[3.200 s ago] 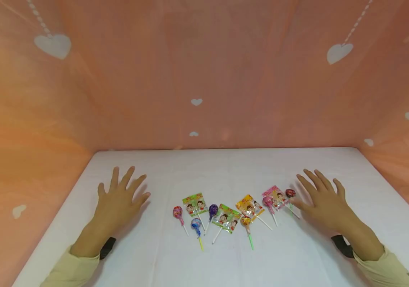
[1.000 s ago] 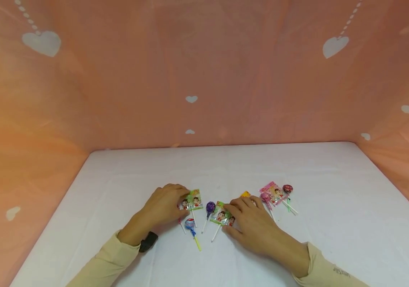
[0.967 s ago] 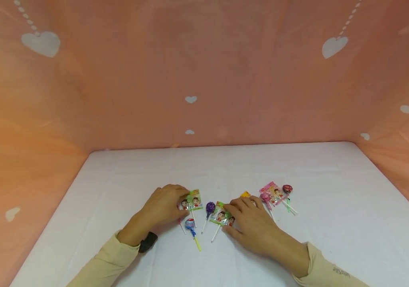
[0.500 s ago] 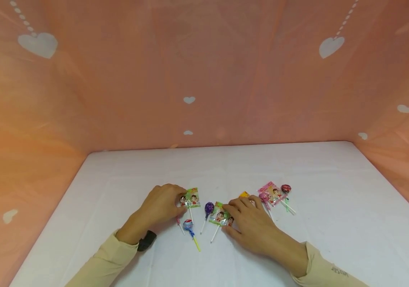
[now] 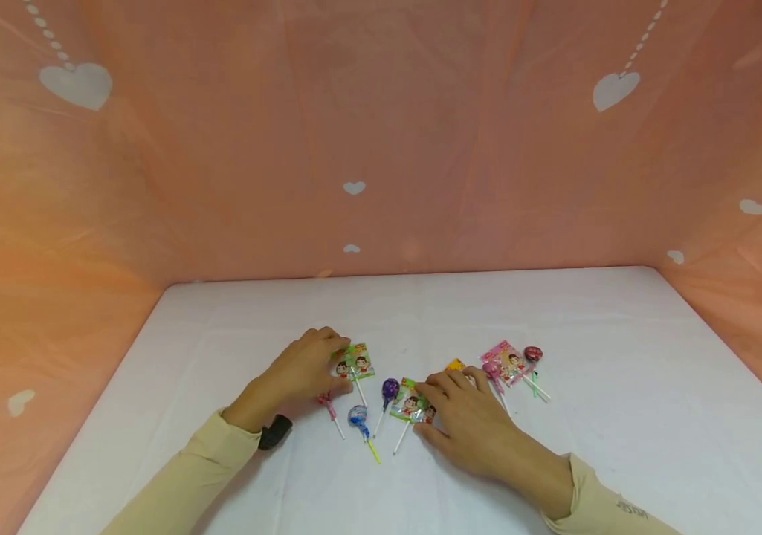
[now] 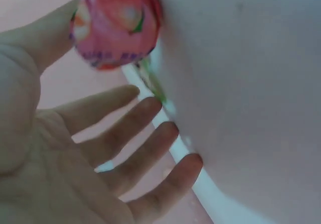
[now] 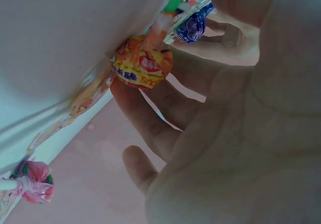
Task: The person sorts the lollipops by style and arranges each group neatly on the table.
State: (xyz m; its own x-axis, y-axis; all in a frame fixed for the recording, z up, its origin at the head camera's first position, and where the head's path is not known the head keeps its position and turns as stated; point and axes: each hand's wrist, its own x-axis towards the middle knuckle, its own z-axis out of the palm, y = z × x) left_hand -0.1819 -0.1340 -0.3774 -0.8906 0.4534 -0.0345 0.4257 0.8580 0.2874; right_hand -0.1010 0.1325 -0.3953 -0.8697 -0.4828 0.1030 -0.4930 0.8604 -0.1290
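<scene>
In the head view, my left hand (image 5: pixel 310 364) is at the left side of a green-topped lollipop packet (image 5: pixel 360 362), thumb and forefinger near its edges. The left wrist view shows these fingers long and spread, with a pink lollipop (image 6: pixel 118 25) overlapping the thumb. My right hand (image 5: pixel 470 416) lies low over the row, its thumb and forefinger at the right part of a second green packet (image 5: pixel 409 405). Beneath its palm sits an orange lollipop (image 7: pixel 143 63), hidden in the head view. An orange packet (image 5: pixel 456 364) peeks out past the right fingers.
Between the hands lie a purple lollipop (image 5: pixel 390 388) and a blue lollipop (image 5: pixel 357 417) with a yellow stick. To the right are a pink-wrapped lollipop (image 5: pixel 493 369), a pink packet (image 5: pixel 506 360) and a dark red lollipop (image 5: pixel 533 354). Orange cloth (image 5: pixel 421 148) walls the white table (image 5: pixel 287 305).
Both hands came inward from the table's sides. Over the last half second my left hand and its green packet slid farther away, and the blue lollipop shifted slightly right. The right hand stayed in place.
</scene>
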